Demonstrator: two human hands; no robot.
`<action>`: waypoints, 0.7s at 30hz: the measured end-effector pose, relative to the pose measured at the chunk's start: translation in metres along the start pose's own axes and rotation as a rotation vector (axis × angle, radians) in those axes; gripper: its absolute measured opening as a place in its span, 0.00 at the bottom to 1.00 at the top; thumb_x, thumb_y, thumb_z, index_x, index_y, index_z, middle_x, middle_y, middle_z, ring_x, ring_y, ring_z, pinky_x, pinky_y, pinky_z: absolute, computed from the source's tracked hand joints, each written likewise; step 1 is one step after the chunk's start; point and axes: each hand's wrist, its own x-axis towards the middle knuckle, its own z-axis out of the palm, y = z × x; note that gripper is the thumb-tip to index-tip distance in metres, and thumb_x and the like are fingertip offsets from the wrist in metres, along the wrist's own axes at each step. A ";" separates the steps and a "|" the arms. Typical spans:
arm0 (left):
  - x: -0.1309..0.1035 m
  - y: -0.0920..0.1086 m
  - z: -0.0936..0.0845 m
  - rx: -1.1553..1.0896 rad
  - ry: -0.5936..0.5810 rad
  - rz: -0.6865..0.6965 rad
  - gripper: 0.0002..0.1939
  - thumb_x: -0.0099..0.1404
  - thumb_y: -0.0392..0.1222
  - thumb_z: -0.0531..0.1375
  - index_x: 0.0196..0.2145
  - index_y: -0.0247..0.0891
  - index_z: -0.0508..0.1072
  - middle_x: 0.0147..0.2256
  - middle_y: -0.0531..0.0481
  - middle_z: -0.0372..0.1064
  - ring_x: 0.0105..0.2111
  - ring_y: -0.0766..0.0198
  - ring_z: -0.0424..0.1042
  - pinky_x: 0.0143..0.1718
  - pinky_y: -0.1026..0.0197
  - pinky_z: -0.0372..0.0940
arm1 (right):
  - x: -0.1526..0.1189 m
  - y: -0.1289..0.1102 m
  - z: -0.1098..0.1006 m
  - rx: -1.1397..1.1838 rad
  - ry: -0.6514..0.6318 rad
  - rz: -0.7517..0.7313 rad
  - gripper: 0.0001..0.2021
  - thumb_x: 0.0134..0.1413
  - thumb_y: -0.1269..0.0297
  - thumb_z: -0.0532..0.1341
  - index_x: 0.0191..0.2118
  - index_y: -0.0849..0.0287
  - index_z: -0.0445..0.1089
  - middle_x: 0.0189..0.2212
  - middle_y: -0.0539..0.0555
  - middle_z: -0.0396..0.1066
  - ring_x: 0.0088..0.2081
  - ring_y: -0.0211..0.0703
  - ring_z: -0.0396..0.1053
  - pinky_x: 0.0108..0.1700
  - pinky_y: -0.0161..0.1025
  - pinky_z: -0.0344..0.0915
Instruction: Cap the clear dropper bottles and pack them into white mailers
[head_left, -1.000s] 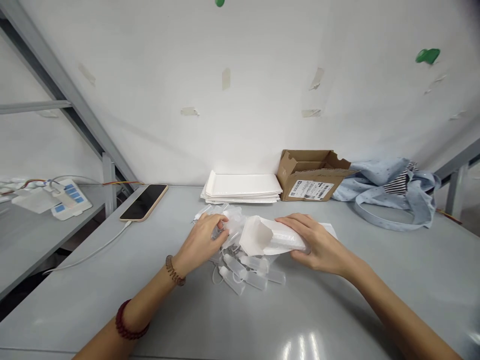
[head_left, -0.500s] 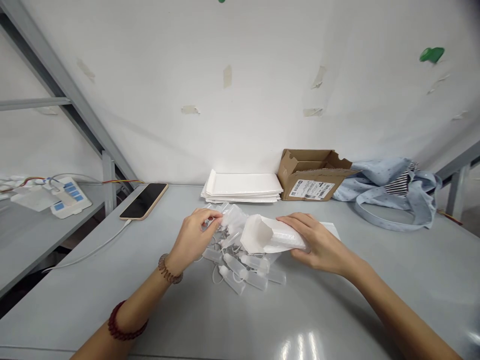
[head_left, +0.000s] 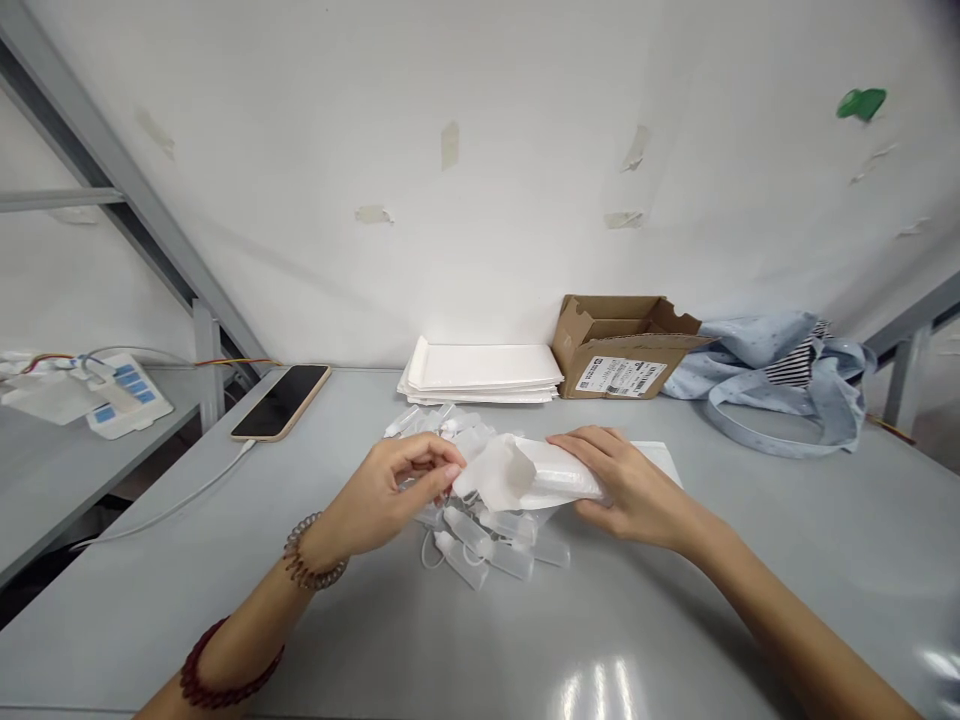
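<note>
My right hand (head_left: 630, 485) grips a white padded envelope (head_left: 559, 472) around its middle. The envelope's mouth faces left and gapes, with its flap stretched toward my left hand (head_left: 394, 490). Thumb and index finger of my left hand pinch the tip of that flap. Under and around the envelope lies a loose pile of small translucent plastic bottles (head_left: 512, 560) with white caps and thin loops; the envelope and my left hand hide part of it. The inside of the envelope cannot be made out.
A stack of white envelopes (head_left: 484, 368) lies against the wall, beside an open cardboard box (head_left: 622, 365). Further right is a light blue cloth bag (head_left: 787, 390). A phone (head_left: 283, 400) on a white cable and a power strip (head_left: 127, 395) are at the left.
My left hand has moved down and slightly right from the pile's top to the envelope's flap, now pulled out leftward. My right hand keeps its grip. The view has shifted slightly.
</note>
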 end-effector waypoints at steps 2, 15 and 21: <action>-0.001 0.001 0.000 0.059 -0.091 0.016 0.07 0.63 0.39 0.56 0.31 0.36 0.73 0.25 0.52 0.69 0.24 0.69 0.66 0.27 0.68 0.63 | 0.000 -0.003 0.001 0.003 -0.014 -0.008 0.29 0.41 0.74 0.57 0.54 0.60 0.60 0.44 0.59 0.67 0.44 0.51 0.64 0.45 0.47 0.62; -0.006 -0.004 0.035 -0.004 0.031 -0.031 0.13 0.60 0.43 0.60 0.41 0.36 0.75 0.26 0.50 0.73 0.18 0.69 0.67 0.22 0.66 0.66 | 0.002 -0.018 0.008 0.000 0.013 -0.104 0.29 0.41 0.74 0.56 0.55 0.62 0.59 0.43 0.60 0.68 0.43 0.52 0.64 0.45 0.49 0.60; -0.004 0.000 0.020 -0.048 0.205 -0.027 0.11 0.64 0.44 0.55 0.38 0.37 0.75 0.25 0.50 0.74 0.15 0.69 0.64 0.20 0.64 0.65 | 0.001 -0.009 0.003 0.006 0.057 -0.054 0.30 0.41 0.74 0.56 0.55 0.59 0.59 0.46 0.60 0.67 0.45 0.52 0.65 0.46 0.48 0.62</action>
